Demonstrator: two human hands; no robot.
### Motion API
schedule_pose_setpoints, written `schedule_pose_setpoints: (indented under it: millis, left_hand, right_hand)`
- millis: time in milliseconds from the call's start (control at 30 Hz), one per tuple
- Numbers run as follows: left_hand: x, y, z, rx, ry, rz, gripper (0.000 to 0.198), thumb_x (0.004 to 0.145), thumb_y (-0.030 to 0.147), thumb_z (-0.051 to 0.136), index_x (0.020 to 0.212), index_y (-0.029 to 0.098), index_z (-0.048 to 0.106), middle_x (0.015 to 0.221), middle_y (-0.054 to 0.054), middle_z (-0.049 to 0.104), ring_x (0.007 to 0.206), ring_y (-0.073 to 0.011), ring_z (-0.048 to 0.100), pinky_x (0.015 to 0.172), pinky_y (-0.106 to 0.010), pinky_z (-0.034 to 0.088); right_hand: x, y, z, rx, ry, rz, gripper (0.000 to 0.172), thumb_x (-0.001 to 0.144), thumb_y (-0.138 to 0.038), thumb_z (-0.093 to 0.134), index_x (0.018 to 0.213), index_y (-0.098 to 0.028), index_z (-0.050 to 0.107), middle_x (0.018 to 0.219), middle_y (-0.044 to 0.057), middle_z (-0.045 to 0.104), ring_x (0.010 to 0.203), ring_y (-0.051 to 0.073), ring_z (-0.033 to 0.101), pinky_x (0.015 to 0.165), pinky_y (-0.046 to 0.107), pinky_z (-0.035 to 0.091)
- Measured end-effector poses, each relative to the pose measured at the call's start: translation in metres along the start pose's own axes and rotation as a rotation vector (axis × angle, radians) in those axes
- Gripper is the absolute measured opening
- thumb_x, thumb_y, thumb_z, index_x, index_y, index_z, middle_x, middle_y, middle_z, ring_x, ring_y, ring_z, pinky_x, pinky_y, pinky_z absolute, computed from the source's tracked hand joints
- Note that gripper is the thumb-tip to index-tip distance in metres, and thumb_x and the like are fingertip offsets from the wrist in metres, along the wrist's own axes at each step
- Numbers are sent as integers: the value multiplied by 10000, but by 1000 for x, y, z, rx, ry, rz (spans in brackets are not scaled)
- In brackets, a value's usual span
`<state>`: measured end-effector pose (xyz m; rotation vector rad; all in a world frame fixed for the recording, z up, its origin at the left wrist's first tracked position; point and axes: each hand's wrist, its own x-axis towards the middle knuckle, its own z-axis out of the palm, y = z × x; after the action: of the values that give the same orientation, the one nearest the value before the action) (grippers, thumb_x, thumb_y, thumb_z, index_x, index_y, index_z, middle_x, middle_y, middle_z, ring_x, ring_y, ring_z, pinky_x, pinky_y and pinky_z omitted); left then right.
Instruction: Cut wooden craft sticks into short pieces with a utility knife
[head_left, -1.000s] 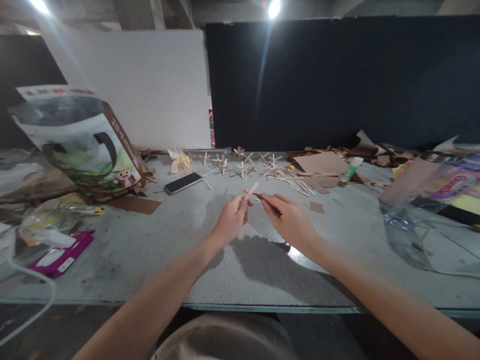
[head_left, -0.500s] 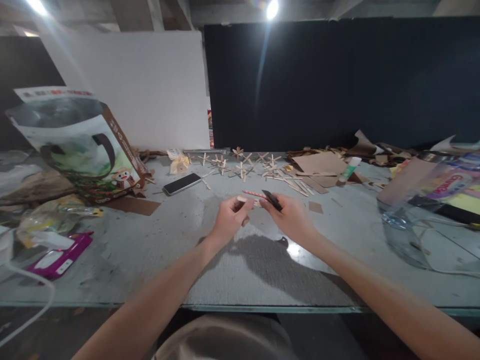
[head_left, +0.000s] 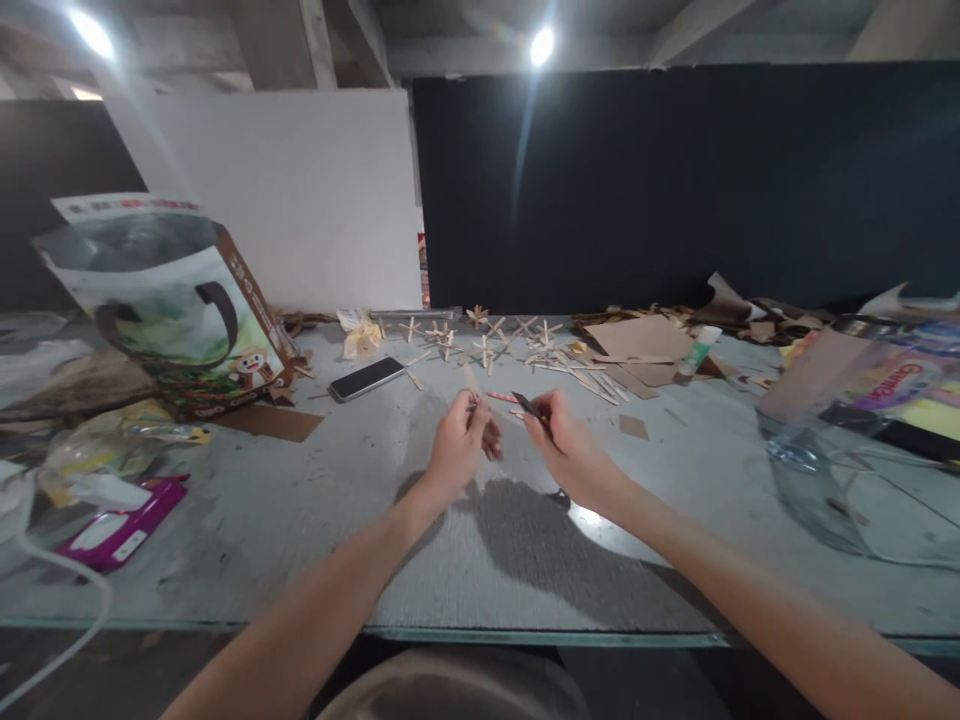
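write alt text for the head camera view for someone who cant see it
A person's left hand pinches a wooden craft stick and the right hand grips a small dark tool above a grey table. Behind them lie a smartphone, crosses of sticks, cardboard scraps and a glue tube; a printed box sits at left.

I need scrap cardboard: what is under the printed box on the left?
A flat brown cardboard piece pokes out from beneath the printed box onto the table. How far it runs underneath is hidden by the box.
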<state>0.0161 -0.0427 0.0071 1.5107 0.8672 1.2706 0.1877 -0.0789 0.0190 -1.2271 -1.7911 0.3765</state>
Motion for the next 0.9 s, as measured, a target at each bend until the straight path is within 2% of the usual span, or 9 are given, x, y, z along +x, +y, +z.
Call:
schedule_pose_setpoints:
  millis: [100,267,433,567,733,900]
  left_hand:
    - [2,-5,-5,161,21,18,374,959,565,575,857,205,580,514,71,486,444,-115,461,511,-240,345]
    - [2,-6,-8,275,46,51,367,992,507,505,967,183,675,524,67,453,483,-125,433,527,-250,298]
    - [-1,-2,-7,337,19,104,364,1005,470,475,975,176,688,539,55,475,497,-126,436,553,-252,329]
    - [-2,0,-7,328,-6,126,398,1004,511,480,944,176,689,540,49,500,468,-118,430,537,-252,339]
    - [-2,0,-8,317,-19,133,398,1002,512,493,928,176,694,554,42,528,445,-107,438,515,-248,342]
    - [-1,-3,-10,353,-42,128,389,1007,496,482,941,187,708,644,14,619,468,-106,520,520,-243,387]
  right_hand:
    - [2,1,-4,-79,-51,-54,218,1028,-405,419,1019,-230,548,736,40,668,621,214,617,588,298,419]
    - [4,11,-2,-126,-108,-125,361,1050,-367,377,1216,-214,659,780,49,700,595,193,608,602,292,434]
    - [2,20,5,-155,-61,-214,385,1058,-353,357,1165,-197,692,855,94,710,685,210,630,648,306,464]
    - [1,19,3,-172,-65,-236,362,1050,-307,371,1219,-196,671,895,106,718,773,229,657,699,319,494]
    - [1,17,1,-215,-77,-239,358,1045,-262,363,1218,-174,665,909,119,730,784,232,676,708,321,502]
    - [0,16,1,-257,-50,-267,362,1050,-253,356,1234,-173,657,914,117,738,768,226,688,703,313,520]
